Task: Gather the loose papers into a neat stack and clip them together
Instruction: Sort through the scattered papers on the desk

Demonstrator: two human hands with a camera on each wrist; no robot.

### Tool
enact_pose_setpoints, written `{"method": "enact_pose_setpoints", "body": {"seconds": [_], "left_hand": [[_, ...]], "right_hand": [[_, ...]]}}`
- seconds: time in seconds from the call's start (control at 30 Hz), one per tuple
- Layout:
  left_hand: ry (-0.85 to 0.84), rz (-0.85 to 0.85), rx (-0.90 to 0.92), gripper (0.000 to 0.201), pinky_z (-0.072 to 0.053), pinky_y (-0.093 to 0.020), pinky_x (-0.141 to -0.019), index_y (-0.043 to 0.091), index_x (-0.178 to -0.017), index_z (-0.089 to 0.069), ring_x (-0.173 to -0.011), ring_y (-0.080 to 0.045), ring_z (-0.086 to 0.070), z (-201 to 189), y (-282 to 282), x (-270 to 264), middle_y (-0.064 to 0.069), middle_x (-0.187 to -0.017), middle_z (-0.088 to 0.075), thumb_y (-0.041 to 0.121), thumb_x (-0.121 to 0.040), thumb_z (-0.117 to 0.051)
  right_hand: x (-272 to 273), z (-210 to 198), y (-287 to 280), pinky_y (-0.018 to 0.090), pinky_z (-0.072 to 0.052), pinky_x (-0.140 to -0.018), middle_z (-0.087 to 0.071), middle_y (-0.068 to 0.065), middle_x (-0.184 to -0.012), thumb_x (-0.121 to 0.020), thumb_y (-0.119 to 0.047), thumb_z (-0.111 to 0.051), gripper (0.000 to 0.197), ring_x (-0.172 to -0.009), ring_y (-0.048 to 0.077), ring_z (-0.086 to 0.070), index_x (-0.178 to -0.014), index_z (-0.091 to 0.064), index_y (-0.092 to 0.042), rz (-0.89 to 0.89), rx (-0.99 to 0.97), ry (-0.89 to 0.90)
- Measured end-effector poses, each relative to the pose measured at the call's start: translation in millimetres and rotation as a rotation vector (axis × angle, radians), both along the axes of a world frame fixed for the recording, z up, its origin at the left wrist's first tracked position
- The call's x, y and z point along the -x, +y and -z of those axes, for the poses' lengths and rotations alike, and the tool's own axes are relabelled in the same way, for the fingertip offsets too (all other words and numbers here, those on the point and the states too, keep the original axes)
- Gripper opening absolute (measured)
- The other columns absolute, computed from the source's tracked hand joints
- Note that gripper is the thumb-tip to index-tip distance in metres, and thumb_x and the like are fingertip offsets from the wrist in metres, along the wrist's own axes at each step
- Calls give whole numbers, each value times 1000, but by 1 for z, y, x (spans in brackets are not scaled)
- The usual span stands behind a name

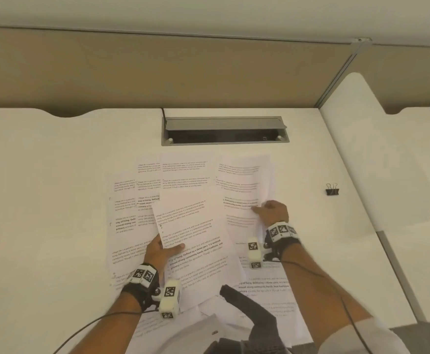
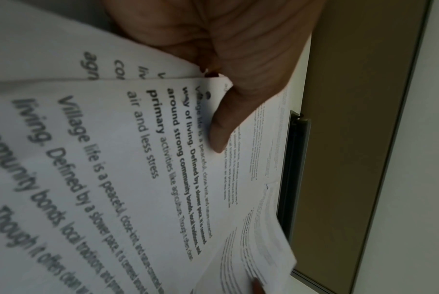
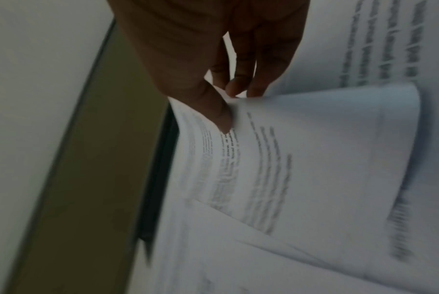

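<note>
Several printed sheets [image 1: 137, 200] lie spread and overlapping on the white desk [image 1: 43, 187]. My left hand [image 1: 161, 249] pinches a tilted sheet [image 1: 196, 238] at its left edge, thumb on top; the left wrist view shows that thumb [image 2: 223, 127] pressed on the print. My right hand [image 1: 272, 212] pinches a small bundle of sheets [image 1: 244, 185] at its right edge, and the right wrist view shows these pages [image 3: 301, 159] curling up under the thumb. A black binder clip [image 1: 332, 189] stands alone on the desk, right of the papers.
A grey cable hatch [image 1: 224, 131] is set into the desk behind the papers, its lid raised. A beige partition [image 1: 157, 72] closes the back. More sheets [image 1: 267, 297] lie near the front edge. A neighbouring desk [image 1: 387, 175] adjoins on the right.
</note>
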State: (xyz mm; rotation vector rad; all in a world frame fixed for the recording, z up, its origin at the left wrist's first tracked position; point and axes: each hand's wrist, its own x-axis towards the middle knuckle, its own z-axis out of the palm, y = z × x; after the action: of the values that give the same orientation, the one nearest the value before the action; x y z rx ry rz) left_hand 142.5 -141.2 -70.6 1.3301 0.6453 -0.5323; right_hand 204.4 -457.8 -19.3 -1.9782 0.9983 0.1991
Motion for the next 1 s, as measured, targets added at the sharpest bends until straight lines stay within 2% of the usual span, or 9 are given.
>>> {"method": "enact_pose_setpoints", "body": {"seconds": [0.23, 0.4, 0.53, 0.6, 0.67, 0.73, 0.8, 0.9, 1.0], "left_hand": [[3, -6, 80, 50, -46, -57, -104, 18, -119, -70, -116, -32, -66, -7, 2, 1, -5, -118, -74, 23, -72, -87], [67, -85, 264, 44, -54, -48, -90, 12, -124, -64, -107, -34, -70, -28, -2, 0, -15, -118, -73, 42, -91, -62], [219, -174, 314, 70, -53, -54, -91, 19, -113, -68, -107, -37, -66, -38, -2, 5, -14, -111, -73, 77, -76, -55], [206, -175, 290, 73, -52, -53, -93, 20, -109, -68, -105, -35, -66, -39, -1, 10, -11, -108, -73, 82, -75, -49], [183, -134, 240, 63, -49, -56, -99, 21, -110, -68, -106, -34, -66, -41, 2, 22, -11, -110, -73, 74, -80, -54], [107, -32, 123, 31, -49, -58, -98, 19, -111, -67, -105, -35, -67, -40, 7, 35, -14, -117, -72, 41, -89, -67], [20, 55, -62, 28, -50, -58, -99, 20, -110, -67, -108, -36, -67, -33, 12, 44, -16, -126, -68, 6, -87, -72], [5, 78, -155, 36, -49, -59, -100, 17, -112, -64, -111, -37, -65, -32, 16, 53, -14, -126, -67, -6, -86, -68], [40, 42, -116, 38, -55, -54, -88, 13, -119, -62, -100, -35, -67, -34, 17, 61, -11, -114, -70, -10, -89, -61]], "right_hand": [[10, -66, -39, 46, -60, -82, -75, 15, -105, -82, -15, -77, 33, -89, 33, -73, -113, -65, -14, 30, -223, -316], [47, -89, -16, 41, -62, -74, -75, 12, -108, -84, -6, -74, 36, -92, 32, -74, -119, -66, -11, -97, -512, -312], [72, -44, 31, 50, -54, -96, -72, 2, -118, -79, -18, -79, 37, -106, 24, -69, -115, -68, -20, -314, -372, -154], [82, -22, 56, 38, -43, -108, -66, 0, -125, -82, -18, -77, 44, -114, 21, -61, -123, -63, -10, -408, -301, -86], [90, -11, 79, 23, -34, -104, -53, 3, -140, -88, -24, -72, 60, -126, 21, -52, -140, -48, -8, -516, -145, 32], [97, -3, 93, 26, -33, -110, -40, 7, -153, -90, -33, -68, 72, -137, 23, -44, -150, -34, -10, -602, -104, 132], [101, 1, 94, 31, -40, -109, -51, 7, -145, -89, -40, -67, 69, -129, 23, -52, -147, -39, -15, -633, -63, 146], [112, -8, 66, 36, -54, -93, -69, -5, -109, -84, -50, -67, 44, -98, 17, -65, -122, -58, -30, -479, 36, 54], [137, -13, 16, 41, -51, -96, -61, -1, -125, -84, -47, -64, 46, -112, 23, -60, -125, -50, -32, -320, 309, 150]]}}
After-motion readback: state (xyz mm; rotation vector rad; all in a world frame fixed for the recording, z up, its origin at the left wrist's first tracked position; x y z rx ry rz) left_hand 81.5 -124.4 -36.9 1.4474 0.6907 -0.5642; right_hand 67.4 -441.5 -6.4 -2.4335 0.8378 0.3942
